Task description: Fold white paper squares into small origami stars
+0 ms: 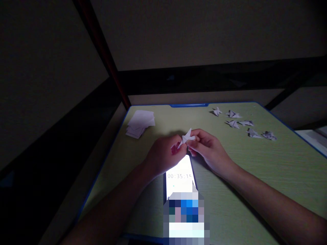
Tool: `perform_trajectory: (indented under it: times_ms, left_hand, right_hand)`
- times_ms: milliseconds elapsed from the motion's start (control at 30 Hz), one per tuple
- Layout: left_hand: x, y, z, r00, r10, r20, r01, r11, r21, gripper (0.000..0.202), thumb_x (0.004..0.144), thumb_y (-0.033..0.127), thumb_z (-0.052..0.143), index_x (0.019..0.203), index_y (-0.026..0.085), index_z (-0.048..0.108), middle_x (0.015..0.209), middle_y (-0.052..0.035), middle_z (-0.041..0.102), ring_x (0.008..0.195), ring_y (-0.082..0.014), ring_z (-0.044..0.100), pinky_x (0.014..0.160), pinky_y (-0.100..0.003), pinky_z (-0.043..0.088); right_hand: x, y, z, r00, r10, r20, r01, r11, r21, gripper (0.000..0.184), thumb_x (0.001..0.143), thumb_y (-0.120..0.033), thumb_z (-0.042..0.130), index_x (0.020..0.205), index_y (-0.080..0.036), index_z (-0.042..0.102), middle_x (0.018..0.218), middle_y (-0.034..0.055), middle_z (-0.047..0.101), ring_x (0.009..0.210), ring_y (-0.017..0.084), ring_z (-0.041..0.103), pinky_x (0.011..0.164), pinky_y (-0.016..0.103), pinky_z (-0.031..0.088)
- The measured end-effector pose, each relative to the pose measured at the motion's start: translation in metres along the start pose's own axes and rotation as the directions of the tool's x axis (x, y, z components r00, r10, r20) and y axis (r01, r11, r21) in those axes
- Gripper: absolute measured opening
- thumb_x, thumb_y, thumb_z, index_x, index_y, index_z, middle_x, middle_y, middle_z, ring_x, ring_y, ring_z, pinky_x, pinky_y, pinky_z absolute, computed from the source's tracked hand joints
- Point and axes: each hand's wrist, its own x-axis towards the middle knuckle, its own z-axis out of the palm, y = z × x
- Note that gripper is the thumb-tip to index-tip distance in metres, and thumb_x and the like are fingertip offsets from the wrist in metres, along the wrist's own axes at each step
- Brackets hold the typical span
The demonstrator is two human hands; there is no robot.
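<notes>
Between my two hands is a small folded white paper figure point(187, 137) with pointed tips, held above the middle of the table. My left hand point(166, 151) is closed, its thumb and fingers pinching the near left side of the paper. From the other side my right hand point(208, 146) grips it between thumb and fingertips. Parts of the paper are hidden by the fingers. Just below the hands lies a phone point(178, 175) with a bright screen showing a timer; its lower part is blurred by blocks.
A loose stack of white paper sheets point(141, 119) lies at the table's far left. Several folded paper figures point(233, 124) sit at the far right. The pale green table point(281, 177) has a blue edge, and walls stand behind and to the left. The room is dim.
</notes>
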Motion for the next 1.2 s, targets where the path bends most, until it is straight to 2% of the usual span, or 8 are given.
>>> perform_trajectory:
  times_ms: [233,533,667,1200]
  left_hand:
    - [-0.0007,0.002,-0.0011,1.0,0.006,0.003,-0.006,1.0,0.021,0.023,0.081,0.022,0.052,0.061,0.014,0.046,0.051,0.0047,0.044,0.046,-0.0051,0.038,0.046,-0.02,0.026]
    - [-0.0015,0.004,-0.0021,1.0,-0.013,0.01,0.012,1.0,0.019,0.023,0.082,0.024,0.052,0.062,0.014,0.046,0.05,0.0049,0.043,0.045,-0.0055,0.038,0.046,-0.019,0.026]
    - [-0.0022,0.003,-0.0011,1.0,-0.002,0.007,0.002,1.0,0.016,0.024,0.082,0.023,0.053,0.061,0.014,0.045,0.05,0.0056,0.042,0.044,-0.0049,0.037,0.045,-0.019,0.025]
    - [-0.0022,0.0036,-0.0006,1.0,-0.005,-0.009,0.005,1.0,0.03,0.025,0.082,0.023,0.052,0.06,0.015,0.045,0.049,0.0056,0.041,0.045,-0.0053,0.037,0.045,-0.02,0.026]
  right_hand:
    - [0.0001,-0.0032,0.0024,1.0,-0.01,-0.003,0.01,0.998,-0.057,0.022,0.07,-0.03,0.072,0.08,-0.016,0.058,0.054,-0.006,0.048,0.049,0.008,0.041,0.049,0.025,0.03]
    - [-0.0024,-0.0037,0.0044,0.998,-0.058,-0.026,0.057,0.998,-0.029,0.02,0.07,-0.027,0.07,0.082,-0.018,0.058,0.055,-0.0057,0.048,0.05,0.008,0.042,0.049,0.025,0.033]
    - [-0.0027,-0.0025,0.0054,0.998,-0.055,-0.037,0.054,0.998,-0.02,0.019,0.069,-0.023,0.07,0.083,-0.019,0.057,0.056,-0.0063,0.047,0.05,0.008,0.041,0.048,0.025,0.033]
    - [-0.0032,-0.0042,0.0056,0.998,-0.046,-0.033,0.045,0.998,-0.044,0.018,0.067,-0.022,0.07,0.079,-0.019,0.056,0.055,-0.0059,0.046,0.049,0.008,0.039,0.047,0.024,0.031]
